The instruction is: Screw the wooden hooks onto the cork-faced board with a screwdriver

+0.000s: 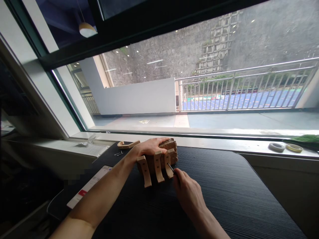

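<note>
Brown block [172, 148], rough and darkly mottled, sits on the black counter [224, 186] directly under my left hand [151, 146], its right end showing past my fingers. The surface there looks uneven and grainy, almost like bark, and the edges are ragged; its front is mostly in shadow, so I can't make out more.

Three pale wooden pieces stand along the front of it, just below my left hand: a left piece [146, 174], a middle piece [159, 171] and a right piece [168, 170]. They're smooth and light tan, gently curved, broad at the top, and each has small dark holes in its upper part. The left one leans a little away from the other two.

My left hand lies spread over the top of the block, fingers stretched out; I can't tell how hard it presses. My right hand, [186, 189] in front and to the right of it, is closed around a thin dark tool [170, 167], whose tip meets the right piece near a hole.

Beyond my left wrist lies a loose curved piece [129, 145] of the same pale wood, with a few small screws [119, 153] near it. A phone [86, 192] lies left of my left forearm.
</note>
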`<state>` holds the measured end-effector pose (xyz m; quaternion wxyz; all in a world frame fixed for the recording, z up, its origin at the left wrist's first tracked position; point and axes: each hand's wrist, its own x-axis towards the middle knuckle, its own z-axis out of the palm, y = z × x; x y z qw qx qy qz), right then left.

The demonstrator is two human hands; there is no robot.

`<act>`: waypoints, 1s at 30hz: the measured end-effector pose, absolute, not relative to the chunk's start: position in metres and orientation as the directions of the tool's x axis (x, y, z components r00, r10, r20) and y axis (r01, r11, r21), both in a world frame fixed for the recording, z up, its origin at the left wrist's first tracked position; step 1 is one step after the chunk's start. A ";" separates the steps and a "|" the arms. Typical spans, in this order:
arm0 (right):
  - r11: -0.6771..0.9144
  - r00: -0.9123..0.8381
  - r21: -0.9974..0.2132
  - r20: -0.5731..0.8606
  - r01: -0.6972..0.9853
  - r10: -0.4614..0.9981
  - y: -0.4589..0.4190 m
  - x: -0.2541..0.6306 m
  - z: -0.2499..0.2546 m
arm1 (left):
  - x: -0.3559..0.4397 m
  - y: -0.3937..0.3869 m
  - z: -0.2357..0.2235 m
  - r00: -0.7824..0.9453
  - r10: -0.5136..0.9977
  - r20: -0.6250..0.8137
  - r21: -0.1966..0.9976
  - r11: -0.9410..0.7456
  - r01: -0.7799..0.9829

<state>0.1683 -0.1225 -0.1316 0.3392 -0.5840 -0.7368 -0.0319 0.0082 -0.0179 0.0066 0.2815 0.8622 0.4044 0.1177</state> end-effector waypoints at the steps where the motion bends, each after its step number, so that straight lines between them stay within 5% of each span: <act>1: 0.327 -0.114 -0.322 0.536 0.888 0.836 -0.124 0.168 -0.129 | 0.008 -0.018 0.006 0.652 0.757 -0.029 0.574 -0.522 0.631; 7: 0.348 -0.201 -0.209 0.512 0.914 0.835 -0.129 0.166 -0.119 | 0.009 -0.017 0.006 0.678 0.732 -0.065 0.562 -0.534 0.632; 16: 0.285 0.000 -0.524 0.478 0.803 0.879 -0.122 0.170 -0.123 | 0.008 -0.017 0.001 0.687 0.723 -0.070 0.635 -0.499 0.589; 23: 0.266 -0.024 -0.504 0.436 0.822 0.900 -0.124 0.172 -0.125 | 0.000 -0.004 0.011 0.653 0.749 -0.114 0.633 -0.451 0.629; 26: 0.240 -0.001 -0.525 0.414 0.816 0.910 -0.125 0.172 -0.123 | -0.022 0.003 0.006 0.513 0.855 0.074 0.724 -0.399 0.562; 28: 0.245 0.014 -0.560 0.417 0.791 0.909 -0.126 0.171 -0.122 | -0.043 0.001 -0.011 0.291 0.904 0.314 0.822 -0.412 0.393; 30: 0.266 0.006 -0.572 0.427 0.776 0.904 -0.126 0.172 -0.121 | -0.064 -0.010 -0.038 0.065 0.931 0.360 0.916 -0.366 0.166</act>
